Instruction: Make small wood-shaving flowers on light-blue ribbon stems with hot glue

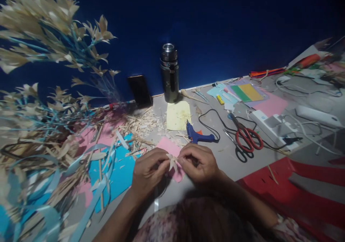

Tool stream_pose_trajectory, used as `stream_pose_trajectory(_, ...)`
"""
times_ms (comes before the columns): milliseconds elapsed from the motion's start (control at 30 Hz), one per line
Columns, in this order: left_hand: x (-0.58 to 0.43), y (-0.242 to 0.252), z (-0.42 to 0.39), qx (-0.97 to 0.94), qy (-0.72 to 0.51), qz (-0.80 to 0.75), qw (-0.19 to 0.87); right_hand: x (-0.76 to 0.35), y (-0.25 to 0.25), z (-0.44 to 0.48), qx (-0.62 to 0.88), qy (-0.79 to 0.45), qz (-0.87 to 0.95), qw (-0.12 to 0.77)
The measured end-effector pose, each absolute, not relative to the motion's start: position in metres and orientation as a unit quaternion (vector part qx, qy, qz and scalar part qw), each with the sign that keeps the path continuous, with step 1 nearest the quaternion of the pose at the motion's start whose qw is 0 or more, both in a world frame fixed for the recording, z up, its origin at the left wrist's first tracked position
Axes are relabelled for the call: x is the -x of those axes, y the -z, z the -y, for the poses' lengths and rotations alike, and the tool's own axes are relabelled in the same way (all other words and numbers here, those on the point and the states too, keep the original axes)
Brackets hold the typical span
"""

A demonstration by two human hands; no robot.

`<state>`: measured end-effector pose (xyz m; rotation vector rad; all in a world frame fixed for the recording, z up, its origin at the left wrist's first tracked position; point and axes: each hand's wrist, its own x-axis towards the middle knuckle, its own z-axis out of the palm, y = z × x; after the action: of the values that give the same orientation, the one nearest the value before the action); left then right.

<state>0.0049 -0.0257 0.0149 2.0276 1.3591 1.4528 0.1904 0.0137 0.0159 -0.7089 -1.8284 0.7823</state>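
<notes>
Between my two hands is a small cream flower (173, 161) with pointed petals, like the ones on the stems at the left. My left hand (150, 168) pinches it from the left side with thumb and finger. From the right, the fingertips of my right hand (198, 161) close on its other side. Beneath the flower lies a pink sheet (168, 146) on the grey table. Just beyond my right hand rests a blue glue gun (199, 136), its nozzle toward the yellow paper (176, 117).
A thermos (169, 74) and a dark phone (139, 91) stand by the blue wall. Red-handled scissors (248, 139), a smaller pair and a white power strip (272, 128) with cables lie right. Left are bunched flowers (54, 37), blue ribbon (98, 188) and scraps. A red chair (280, 184) is lower right.
</notes>
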Motion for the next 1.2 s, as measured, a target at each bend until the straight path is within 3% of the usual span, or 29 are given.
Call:
stream_pose_trajectory(200,-0.008,-0.008,0.031,-0.669,-0.524,-0.484,0.208,-0.198,-0.011,-0.014,0.252,-0.294,0.778,0.495)
stream_pose_trajectory(300,-0.005,-0.002,0.033,-0.626,-0.552,-0.494,0.243,-0.217,-0.006,-0.030,0.316,-0.194,0.803,0.466)
stream_pose_trajectory(400,-0.002,0.000,0.032,-0.566,-0.587,-0.491,0.307,-0.241,0.006,-0.051,0.442,-0.079,0.827,0.339)
stream_pose_trajectory(533,-0.003,0.000,0.027,-0.453,-0.627,-0.458,0.439,-0.262,0.023,-0.072,0.481,-0.052,0.863,0.144)
stream_pose_trajectory(667,-0.005,0.004,0.023,-0.355,-0.644,-0.442,0.514,-0.264,0.031,-0.079,0.486,-0.057,0.867,0.088)
stream_pose_trajectory(767,-0.002,0.007,0.023,-0.385,-0.638,-0.469,0.474,-0.263,0.033,-0.080,0.493,-0.054,0.864,0.087)
stream_pose_trajectory(1000,0.013,0.008,0.026,-0.605,-0.594,-0.497,0.185,-0.265,0.039,-0.083,0.496,-0.049,0.862,0.094)
stream_pose_trajectory(1200,0.014,0.008,0.030,-0.649,-0.566,-0.485,0.150,-0.269,0.040,-0.073,0.488,-0.029,0.854,0.177)
